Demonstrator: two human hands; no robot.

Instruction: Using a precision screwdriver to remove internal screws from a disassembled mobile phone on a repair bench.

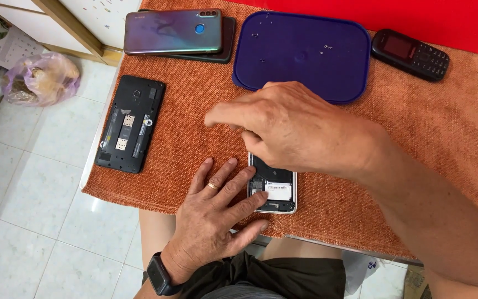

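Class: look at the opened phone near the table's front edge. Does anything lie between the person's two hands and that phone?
Nothing visible does. The left hand rests flat against the opened phone, and the right hand is directly over its top end, hiding it.

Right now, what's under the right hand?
Under the right hand lies an opened phone on the orange cloth; its lower half shows bare internals and a white label. Its upper half is covered, as are the fingertips there. The left hand steadies its side.
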